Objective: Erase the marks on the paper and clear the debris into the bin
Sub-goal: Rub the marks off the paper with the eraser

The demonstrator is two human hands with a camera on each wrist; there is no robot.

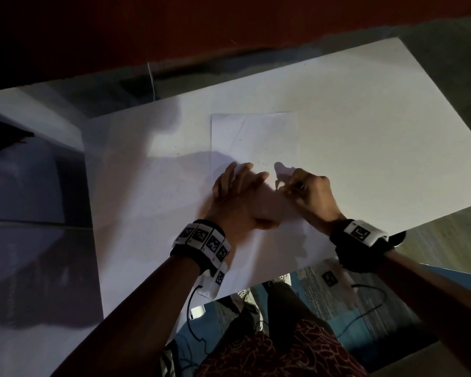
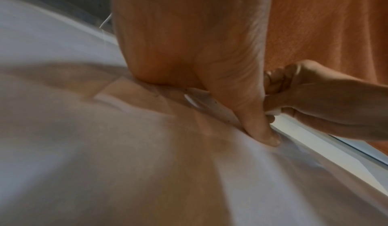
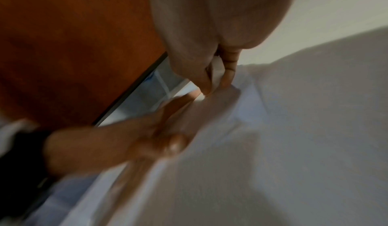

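A white sheet of paper (image 1: pixel 253 134) lies on the white table (image 1: pixel 365 131), with small dark specks of debris (image 1: pixel 261 157) scattered near its middle. My left hand (image 1: pixel 239 186) lies flat on the paper's near part, fingers straight, and its thumb (image 2: pixel 266 135) presses down. Just to the right, my right hand (image 1: pixel 297 185) is curled with its fingertips down on the paper. It pinches a small white eraser (image 3: pixel 216 73), seen as a white bit (image 2: pixel 273 112) in the left wrist view. No marks show clearly under the hands.
A lower white surface with a dark-edged box shape (image 1: pixel 17 137) sits left of the table. The table's near edge (image 1: pixel 283 281) runs just behind my wrists, with cables and patterned cloth below. A red wall (image 1: pixel 174 28) stands behind.
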